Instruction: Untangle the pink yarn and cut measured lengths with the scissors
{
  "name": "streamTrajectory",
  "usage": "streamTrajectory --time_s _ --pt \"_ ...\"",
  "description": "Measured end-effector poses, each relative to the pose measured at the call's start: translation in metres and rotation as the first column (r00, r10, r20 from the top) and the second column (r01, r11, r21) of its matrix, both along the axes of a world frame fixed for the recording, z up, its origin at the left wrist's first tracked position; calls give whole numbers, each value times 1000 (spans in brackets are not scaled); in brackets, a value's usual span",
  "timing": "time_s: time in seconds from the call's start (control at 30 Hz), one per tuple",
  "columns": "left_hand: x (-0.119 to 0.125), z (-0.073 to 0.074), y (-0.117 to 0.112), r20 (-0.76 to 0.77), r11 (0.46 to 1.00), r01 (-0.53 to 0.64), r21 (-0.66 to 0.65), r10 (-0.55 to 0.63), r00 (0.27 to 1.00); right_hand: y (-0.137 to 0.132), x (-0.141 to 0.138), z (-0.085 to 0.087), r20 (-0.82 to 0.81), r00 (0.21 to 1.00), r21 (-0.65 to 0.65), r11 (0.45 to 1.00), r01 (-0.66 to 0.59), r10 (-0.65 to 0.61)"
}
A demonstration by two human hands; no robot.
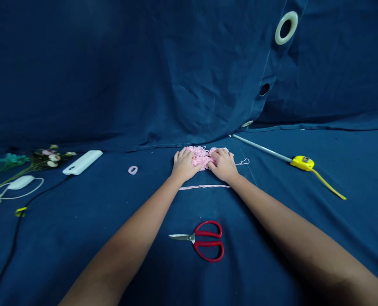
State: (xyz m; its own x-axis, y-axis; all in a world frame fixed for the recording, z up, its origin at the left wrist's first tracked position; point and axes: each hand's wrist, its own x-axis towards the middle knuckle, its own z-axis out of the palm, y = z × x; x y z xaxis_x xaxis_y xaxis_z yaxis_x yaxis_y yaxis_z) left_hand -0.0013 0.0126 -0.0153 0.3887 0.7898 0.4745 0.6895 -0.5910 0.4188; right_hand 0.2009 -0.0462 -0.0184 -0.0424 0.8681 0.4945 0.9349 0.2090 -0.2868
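Near the far edge of the blue cloth, a tangled heap of pink yarn is held from both sides by the left hand and the right hand; each grip is curled over strands, apparently so that the loose pile is kept together. Farther from that edge, scissors are laid with handles rightward, seemingly for easy reach without crowding the yarn.

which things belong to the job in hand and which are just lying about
In the job: tangled pink yarn heap, under left hand and right hand; probably straight pink strands, small pink coil, red-handled metal scissors.

Seemingly lying about: white oblong device, black cable, yellow tool with grey rod, pale flowers.
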Motion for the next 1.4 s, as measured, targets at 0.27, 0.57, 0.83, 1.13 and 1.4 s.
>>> streamTrajectory --time_s 0.27,0.57,0.83,1.13,1.4 --pt "-1 14 -11 -108 997 54 56 -48 993 -4 1 7 -85 987 90 988 -128 136" --pt "-5 7 -4 -9 986 -166 1 166 986 1 1 -5 -54 991 3 993 120 -120" --pt "-4 11 -6 4 1000 7 5 -7 1000 -2 1 4 -18 978 -13 978 -208 208" --pt "-8 -4 8 94 964 -252 -85 260 961 -1 2 1 -64 992 17 994 107 -106" --pt "-3 14 -6 -166 997 58 -58 -67 984 1 4 2 -70 968 23 971 -239 240"
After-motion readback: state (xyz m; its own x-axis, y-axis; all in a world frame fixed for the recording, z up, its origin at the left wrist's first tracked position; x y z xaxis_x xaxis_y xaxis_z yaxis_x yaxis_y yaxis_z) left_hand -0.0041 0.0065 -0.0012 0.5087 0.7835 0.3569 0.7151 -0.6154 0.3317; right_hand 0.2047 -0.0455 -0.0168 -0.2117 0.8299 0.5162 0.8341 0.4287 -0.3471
